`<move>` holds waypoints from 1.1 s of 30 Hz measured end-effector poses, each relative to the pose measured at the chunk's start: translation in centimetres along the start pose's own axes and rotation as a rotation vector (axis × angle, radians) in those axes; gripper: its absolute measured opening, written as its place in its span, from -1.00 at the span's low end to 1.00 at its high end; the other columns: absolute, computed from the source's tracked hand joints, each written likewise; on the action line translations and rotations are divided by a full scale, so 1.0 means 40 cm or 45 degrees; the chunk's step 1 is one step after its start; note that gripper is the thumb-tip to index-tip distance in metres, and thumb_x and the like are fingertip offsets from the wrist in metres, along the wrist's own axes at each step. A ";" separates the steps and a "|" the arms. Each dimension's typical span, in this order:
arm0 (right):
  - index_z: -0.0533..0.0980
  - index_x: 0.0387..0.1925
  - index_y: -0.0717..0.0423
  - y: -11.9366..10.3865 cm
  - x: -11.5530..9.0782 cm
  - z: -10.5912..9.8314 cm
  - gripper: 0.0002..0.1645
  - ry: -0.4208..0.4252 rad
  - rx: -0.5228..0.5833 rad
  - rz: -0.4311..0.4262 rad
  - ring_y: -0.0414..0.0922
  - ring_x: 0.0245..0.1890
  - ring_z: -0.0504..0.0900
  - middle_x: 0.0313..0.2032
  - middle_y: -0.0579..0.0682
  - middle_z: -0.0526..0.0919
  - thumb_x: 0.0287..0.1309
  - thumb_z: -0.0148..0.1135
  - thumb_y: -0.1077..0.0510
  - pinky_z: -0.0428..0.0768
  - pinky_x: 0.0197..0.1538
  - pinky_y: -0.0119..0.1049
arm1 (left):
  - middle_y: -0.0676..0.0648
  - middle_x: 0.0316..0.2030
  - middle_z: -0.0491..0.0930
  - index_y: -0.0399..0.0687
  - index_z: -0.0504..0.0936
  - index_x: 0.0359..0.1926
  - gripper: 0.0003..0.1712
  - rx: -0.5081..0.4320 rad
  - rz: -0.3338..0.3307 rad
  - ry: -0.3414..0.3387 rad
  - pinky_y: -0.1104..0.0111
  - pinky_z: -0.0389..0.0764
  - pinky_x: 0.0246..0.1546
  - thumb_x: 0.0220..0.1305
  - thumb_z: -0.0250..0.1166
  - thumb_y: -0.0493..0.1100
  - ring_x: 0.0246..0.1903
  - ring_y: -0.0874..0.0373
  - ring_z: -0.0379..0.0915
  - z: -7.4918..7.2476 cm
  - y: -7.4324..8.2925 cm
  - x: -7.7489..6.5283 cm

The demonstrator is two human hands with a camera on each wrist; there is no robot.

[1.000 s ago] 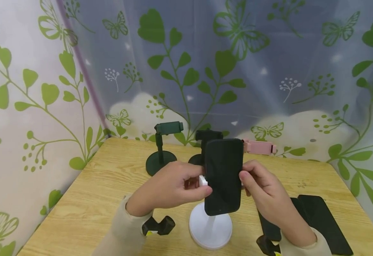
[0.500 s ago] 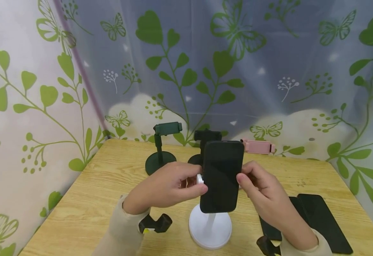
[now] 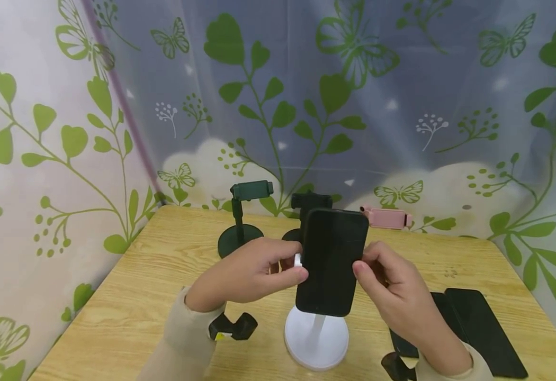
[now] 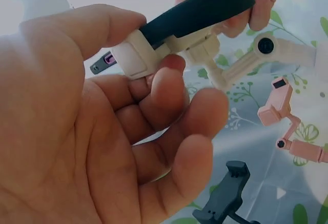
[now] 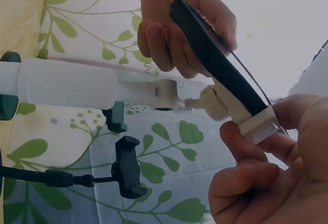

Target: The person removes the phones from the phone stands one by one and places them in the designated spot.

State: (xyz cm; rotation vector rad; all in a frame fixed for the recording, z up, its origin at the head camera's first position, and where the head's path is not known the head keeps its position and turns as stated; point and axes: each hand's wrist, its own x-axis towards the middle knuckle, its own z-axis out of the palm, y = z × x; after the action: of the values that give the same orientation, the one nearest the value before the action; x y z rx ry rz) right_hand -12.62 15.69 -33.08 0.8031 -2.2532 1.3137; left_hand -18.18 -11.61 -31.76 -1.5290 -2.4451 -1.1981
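A black smartphone [image 3: 332, 262] sits tilted in the clamp of a white phone stand [image 3: 317, 338], its dark screen toward the head camera. At the phone's left edge my left hand [image 3: 259, 270] pinches the white clamp end [image 4: 136, 55] between thumb and forefinger; the other fingers curl loosely below. My right hand [image 3: 397, 286] grips the opposite side, thumb at the phone's front edge and fingers behind, around the other white clamp end [image 5: 259, 124]. The stand's jointed arm [image 5: 166, 93] shows behind the phone in the wrist views.
Behind stand a dark green phone stand [image 3: 240, 241], a black one [image 3: 311, 201] partly hidden by the phone, and a pink one [image 3: 387, 218]. Two more black phones [image 3: 487, 333] lie at the right of the wooden table [image 3: 130, 296]. A patterned curtain [image 3: 278, 106] hangs behind.
The phone has turned slightly clockwise in the head view, its top edge shifting right and its lower end left. My left hand has shifted slightly up and left. Both hands keep their hold.
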 end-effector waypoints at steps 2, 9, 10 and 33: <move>0.45 -0.23 -0.01 0.002 0.000 -0.004 -0.71 -0.005 0.006 -0.007 -0.25 -0.63 0.28 -0.50 -0.18 0.34 0.39 0.17 0.46 0.32 -0.55 -0.34 | 0.20 -0.54 0.42 0.10 0.43 -0.44 -0.69 -0.006 -0.005 0.006 0.43 0.39 -0.53 0.52 0.23 -0.11 -0.61 0.28 0.30 0.001 0.001 0.002; 0.47 -0.18 0.02 0.010 0.001 -0.011 -0.76 0.007 -0.033 -0.025 -0.24 -0.50 0.41 -0.41 -0.17 0.43 0.44 0.12 0.43 0.37 -0.41 -0.35 | 0.22 -0.60 0.33 0.12 0.42 -0.45 -0.68 -0.021 -0.021 0.008 0.46 0.34 -0.53 0.51 0.25 -0.09 -0.64 0.35 0.21 0.012 0.006 0.007; 0.47 -0.17 0.02 0.010 0.001 -0.011 -0.77 0.010 -0.042 -0.025 -0.24 -0.48 0.42 -0.40 -0.17 0.43 0.45 0.12 0.42 0.38 -0.39 -0.36 | 0.22 -0.61 0.32 0.11 0.42 -0.46 -0.67 -0.018 -0.023 0.008 0.46 0.33 -0.54 0.51 0.25 -0.09 -0.65 0.35 0.20 0.012 0.007 0.007; 0.49 -0.19 -0.04 -0.006 -0.002 -0.004 -0.77 0.043 -0.154 0.019 -0.27 -0.51 0.41 -0.44 -0.22 0.43 0.44 0.16 0.38 0.37 -0.41 -0.37 | 0.22 -0.52 0.46 0.14 0.53 -0.36 -0.77 0.067 -0.155 0.106 0.41 0.45 -0.51 0.45 0.31 0.04 -0.60 0.29 0.34 0.008 0.016 0.000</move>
State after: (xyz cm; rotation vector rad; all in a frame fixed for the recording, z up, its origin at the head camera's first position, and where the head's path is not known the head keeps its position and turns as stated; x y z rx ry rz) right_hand -12.39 15.74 -32.88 0.7176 -2.2908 1.1759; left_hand -17.55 -11.27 -31.62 -1.3068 -2.5260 -1.1787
